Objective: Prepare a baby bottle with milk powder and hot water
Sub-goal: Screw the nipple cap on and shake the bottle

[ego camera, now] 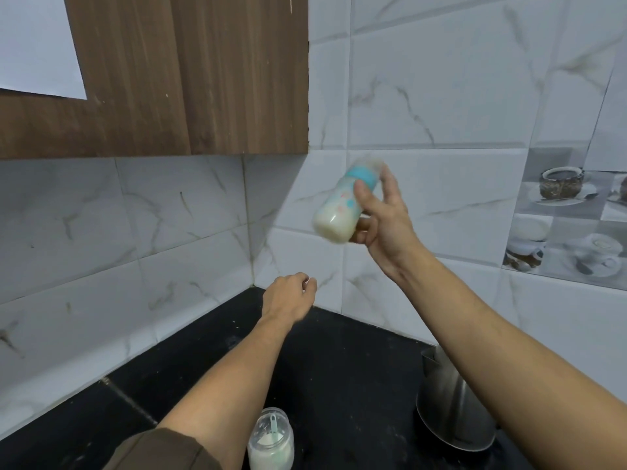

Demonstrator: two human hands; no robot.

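My right hand (383,218) holds the baby bottle (341,205) up in front of the tiled wall, thumb and fingers round its body. The bottle is tilted, blurred by motion, and has a blue ring, a clear cap and pale milk in its lower part. My left hand (288,295) hangs lower, above the black counter (339,351), with fingers loosely curled and nothing in them. An open jar of white milk powder (270,440) with a pale scoop inside stands at the near edge, below my left forearm.
A steel kettle (451,408) stands on the counter at the right, under my right forearm. A wooden wall cabinet (190,76) hangs at the upper left. White marble-look tiles cover both walls of the corner.
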